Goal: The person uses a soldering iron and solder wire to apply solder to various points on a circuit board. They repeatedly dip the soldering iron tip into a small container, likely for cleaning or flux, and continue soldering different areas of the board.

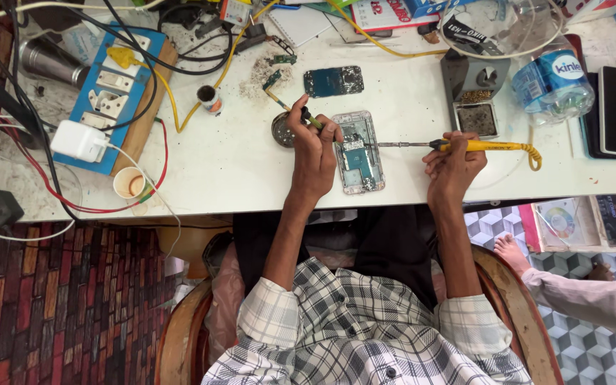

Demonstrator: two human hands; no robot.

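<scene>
White workbench (251, 164): opened phone (358, 152) lies long axis twelve-to-six between hands. Left hand (313, 151) pinches tweezers (295, 110) at nine; right hand (454, 165) clamps yellow soldering iron (465, 145) from three.

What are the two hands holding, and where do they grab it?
The right hand holds a yellow-handled soldering iron by its handle. The left hand pinches a thin green-handled tool near its tip, over the opened silver phone.

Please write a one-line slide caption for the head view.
Right hand holds yellow-handled soldering iron to opened silver phone; left hand steadies it.
</scene>
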